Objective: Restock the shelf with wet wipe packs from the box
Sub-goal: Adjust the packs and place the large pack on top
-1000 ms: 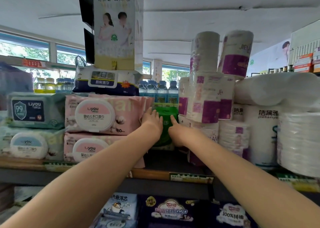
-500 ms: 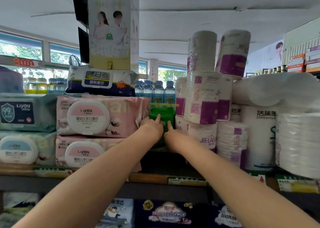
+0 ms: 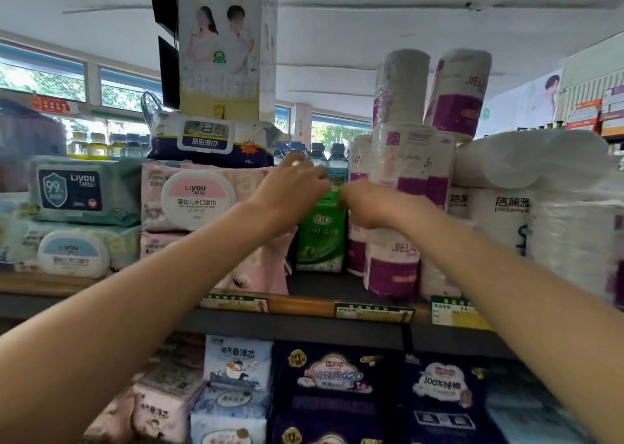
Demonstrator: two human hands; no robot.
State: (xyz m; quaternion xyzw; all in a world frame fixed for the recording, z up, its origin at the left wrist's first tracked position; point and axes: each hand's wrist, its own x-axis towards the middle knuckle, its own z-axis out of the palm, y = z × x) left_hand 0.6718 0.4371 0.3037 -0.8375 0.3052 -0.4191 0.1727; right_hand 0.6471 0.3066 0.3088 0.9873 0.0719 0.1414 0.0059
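From the head camera, both bare forearms reach up and forward to the upper shelf (image 3: 304,303), converging over a gap between stacked goods. The left hand (image 3: 290,193) sits at the top left corner of the green pack (image 3: 320,237), knuckles toward the camera and fingers curled over the pack's upper edge; a ring shows on one finger. The right hand (image 3: 368,203) meets the pack's top right corner, its fingers bent and tucked behind the edge, so whether they pinch the wrapper or only press it I cannot tell. The two hands nearly touch each other above the pack.

The green pack stands upright on the shelf, in the slot between the pink wipe packs (image 3: 202,197) on its left and the purple-banded paper rolls (image 3: 401,187) on its right, touching or just beside both.

Two pink wipe packs lie stacked, one on the other. Left of them two pale green wipe packs (image 3: 81,190) are stacked the same way. One dark blue wipe pack (image 3: 209,139) lies on top of the pink stack, and one tall printed carton (image 3: 223,45) stands on that. Two paper rolls stand upright on top of the wrapped bundles. Four bottle caps (image 3: 317,148) show behind the hands. On the lower shelf, two dark packs (image 3: 337,383) stand side by side.
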